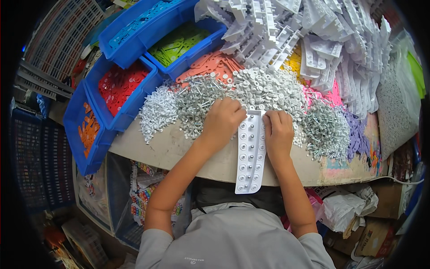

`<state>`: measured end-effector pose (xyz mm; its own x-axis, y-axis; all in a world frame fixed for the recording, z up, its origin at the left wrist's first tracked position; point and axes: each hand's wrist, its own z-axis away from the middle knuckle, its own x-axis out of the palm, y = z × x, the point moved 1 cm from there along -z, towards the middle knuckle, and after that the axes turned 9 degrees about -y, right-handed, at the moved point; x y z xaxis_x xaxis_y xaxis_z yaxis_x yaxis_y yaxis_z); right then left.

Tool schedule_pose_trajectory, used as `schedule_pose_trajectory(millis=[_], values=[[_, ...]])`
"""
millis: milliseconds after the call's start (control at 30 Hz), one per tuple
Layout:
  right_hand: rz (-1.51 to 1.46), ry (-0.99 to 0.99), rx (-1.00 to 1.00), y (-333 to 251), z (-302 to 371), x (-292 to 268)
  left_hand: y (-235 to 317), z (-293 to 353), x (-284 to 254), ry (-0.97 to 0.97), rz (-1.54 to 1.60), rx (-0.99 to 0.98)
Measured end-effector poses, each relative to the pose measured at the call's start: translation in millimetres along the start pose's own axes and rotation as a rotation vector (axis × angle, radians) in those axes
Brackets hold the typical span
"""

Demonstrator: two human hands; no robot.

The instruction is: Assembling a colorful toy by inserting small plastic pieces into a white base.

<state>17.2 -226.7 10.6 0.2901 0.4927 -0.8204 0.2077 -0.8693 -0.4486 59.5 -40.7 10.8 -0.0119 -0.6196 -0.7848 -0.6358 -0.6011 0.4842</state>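
A long white plastic strip (240, 167) lies in front of me, its near end reaching past the table edge. Round studs run down both its sides, with a row of silver metal pins along the middle. At its far left corner, my left hand (224, 120) is closed with the fingertips pressed together; whatever they pinch is hidden. My right hand (278, 132) has its fingers curled on the strip's right edge near the far end. Just beyond both hands spreads a pile of small white round caps (264, 85). Silver screws (197, 101) are heaped beside my left hand.
More screws (327, 130) lie at the right, and small white pieces (157, 110) at the left. Blue bins (134, 105) hold red, orange, green and blue flat parts. White moulded frames (268, 33) are stacked at the back. A clear bag (396, 98) stands far right.
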Motion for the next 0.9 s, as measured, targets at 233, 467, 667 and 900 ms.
schedule_pose_trajectory(millis=[233,467,667,900], values=[[0.009,0.001,0.008,0.4,0.6,0.0,-6.1,0.0,-2.9,0.079,0.180,-0.039],[-0.031,-0.002,-0.007,-0.2,-0.7,-3.5,-8.2,1.5,-23.2,0.111,-0.059,-0.136],[-0.029,0.003,0.001,-1.0,-1.0,-1.6,1.9,3.6,-9.3,0.018,0.047,-0.038],[-0.022,0.002,0.012,-0.3,-0.2,-0.9,-0.4,1.4,-15.5,0.081,0.082,-0.112]])
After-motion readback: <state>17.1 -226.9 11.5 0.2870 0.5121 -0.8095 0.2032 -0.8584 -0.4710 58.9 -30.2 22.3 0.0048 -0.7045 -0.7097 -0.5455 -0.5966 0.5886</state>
